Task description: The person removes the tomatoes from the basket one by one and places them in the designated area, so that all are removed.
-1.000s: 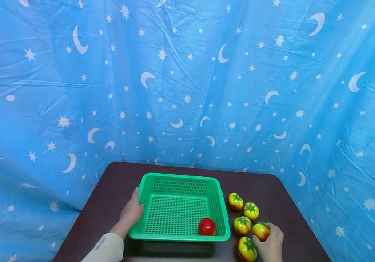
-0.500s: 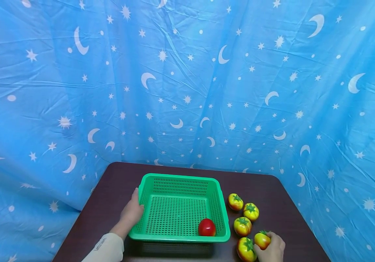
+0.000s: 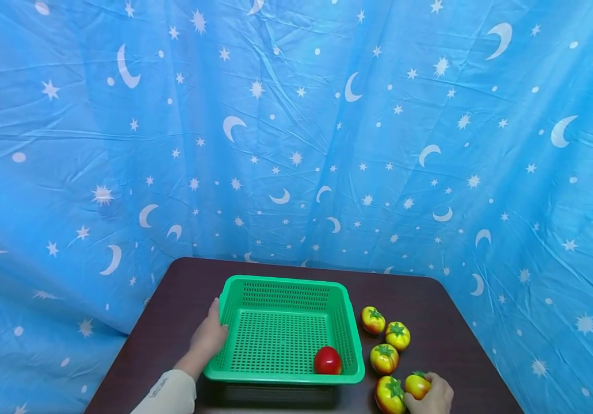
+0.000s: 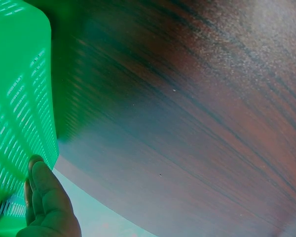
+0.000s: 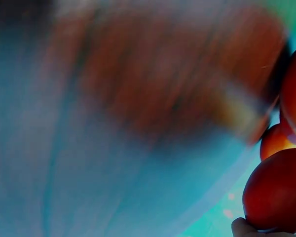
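In the head view, my left hand (image 3: 208,336) lies along the left side of a green plastic basket (image 3: 283,378), its thumb over the rim. The left wrist view shows straight fingers (image 4: 49,190) against the slotted outer wall. At the front right, my right hand (image 3: 433,395) grips a yellow-and-red tomato (image 3: 417,386) with a green leafy top, thumb on its near left side. Just left of it sits a larger tomato (image 3: 389,394). In the right wrist view, a fingertip (image 5: 241,227) touches a red tomato underside (image 5: 274,192).
Further tomatoes (image 3: 383,359) stand in a loose line right of the basket. One glossy red tomato (image 3: 327,361) lies in the basket's near right corner. The dark table (image 3: 192,282) has rounded back corners and meets a blue star-patterned curtain (image 3: 296,132).
My right hand, with its tomato, has shifted slightly right and toward the table's near edge, away from the other tomatoes. The left hand and basket keep their place.
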The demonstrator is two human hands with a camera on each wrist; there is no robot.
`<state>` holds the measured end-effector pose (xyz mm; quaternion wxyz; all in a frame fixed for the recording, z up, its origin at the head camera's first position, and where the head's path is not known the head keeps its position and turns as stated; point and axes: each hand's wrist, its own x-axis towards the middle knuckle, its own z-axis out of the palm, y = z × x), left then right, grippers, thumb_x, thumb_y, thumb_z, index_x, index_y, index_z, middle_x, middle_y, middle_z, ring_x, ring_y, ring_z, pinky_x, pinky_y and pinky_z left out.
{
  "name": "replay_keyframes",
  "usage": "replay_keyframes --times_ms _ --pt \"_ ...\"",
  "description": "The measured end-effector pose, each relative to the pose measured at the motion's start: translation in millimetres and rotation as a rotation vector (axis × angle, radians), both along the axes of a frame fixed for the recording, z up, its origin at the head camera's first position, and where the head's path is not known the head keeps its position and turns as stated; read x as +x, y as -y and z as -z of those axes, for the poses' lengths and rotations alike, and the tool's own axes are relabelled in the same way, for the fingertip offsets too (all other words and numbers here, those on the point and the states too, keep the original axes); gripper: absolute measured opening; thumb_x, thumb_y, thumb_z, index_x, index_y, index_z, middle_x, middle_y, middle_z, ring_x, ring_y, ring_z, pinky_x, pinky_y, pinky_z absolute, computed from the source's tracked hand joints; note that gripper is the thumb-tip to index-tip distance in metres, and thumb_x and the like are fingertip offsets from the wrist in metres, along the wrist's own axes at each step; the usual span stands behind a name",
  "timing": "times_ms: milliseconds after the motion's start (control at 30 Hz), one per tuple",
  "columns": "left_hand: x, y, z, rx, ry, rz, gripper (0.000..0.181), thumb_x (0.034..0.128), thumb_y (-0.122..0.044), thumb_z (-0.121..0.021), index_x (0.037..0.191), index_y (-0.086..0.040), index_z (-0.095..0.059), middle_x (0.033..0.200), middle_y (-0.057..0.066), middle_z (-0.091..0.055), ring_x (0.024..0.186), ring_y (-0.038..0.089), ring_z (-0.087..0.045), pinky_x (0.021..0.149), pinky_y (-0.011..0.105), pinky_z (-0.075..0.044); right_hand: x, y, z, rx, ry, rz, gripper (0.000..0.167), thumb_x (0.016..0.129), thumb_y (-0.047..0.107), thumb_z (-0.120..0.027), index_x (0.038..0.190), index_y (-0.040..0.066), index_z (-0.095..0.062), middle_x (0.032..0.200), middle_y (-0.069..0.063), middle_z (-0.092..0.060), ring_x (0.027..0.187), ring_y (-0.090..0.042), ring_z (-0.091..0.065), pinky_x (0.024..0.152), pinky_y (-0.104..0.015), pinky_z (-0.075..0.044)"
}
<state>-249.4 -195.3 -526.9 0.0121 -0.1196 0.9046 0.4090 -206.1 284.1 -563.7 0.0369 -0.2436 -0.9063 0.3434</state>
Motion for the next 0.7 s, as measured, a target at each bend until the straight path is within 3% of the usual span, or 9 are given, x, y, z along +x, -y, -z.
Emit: replay_keyframes --times_ms 167,300,533,700 --pt "-0.1 1.0 0.8 -0.015 -0.001 -0.001 0.077 0.1008 -0.011 -0.05 0.161 -0.003 -0.002 0.079 0.015 -0.062 0.067 0.022 -0.059 0.055 0.035 -0.038 -0.2 -9 5.4 0.018 0.029 -0.028 0.067 0.066 0.012 -0.08 0.118 -0.016 -0.049 0.119 -0.035 -0.043 0.112 -0.047 -0.038 0.095 -0.062 -0.042" --pt "-0.5 1.3 0.2 -0.038 -0.005 -0.003 0.077 0.1002 -0.011 -0.051 0.161 -0.001 -0.004 0.086 0.018 -0.065 0.071 0.024 -0.062 0.057 0.035 -0.04 0.4 -12 10.1 0.006 0.039 -0.045 0.067 0.068 0.009 -0.08 0.12 -0.015 -0.046 0.124 -0.035 -0.039 0.115 -0.048 -0.035 0.098 -0.062 -0.041" --pt "0.2 0.1 -1.1 -0.037 0.0 -0.004 0.076 0.1 -0.01 -0.051 0.16 0.0 -0.006 0.121 0.03 -0.063 0.091 0.033 -0.067 0.063 0.039 -0.046 1.3 -17 16.7 -0.007 0.039 -0.068 0.068 0.07 0.006 -0.08 0.123 -0.013 -0.042 0.128 -0.035 -0.034 0.116 -0.047 -0.036 0.1 -0.062 -0.04" --pt "0.1 -0.3 -1.7 -0.039 -0.001 -0.002 0.076 0.1 -0.01 -0.051 0.16 0.0 -0.005 0.131 0.033 -0.058 0.099 0.037 -0.066 0.066 0.04 -0.048 -0.9 -19 21.6 0.023 0.011 -0.078 0.067 0.07 0.005 -0.082 0.121 -0.012 -0.042 0.127 -0.034 -0.034 0.118 -0.047 -0.034 0.102 -0.063 -0.039"
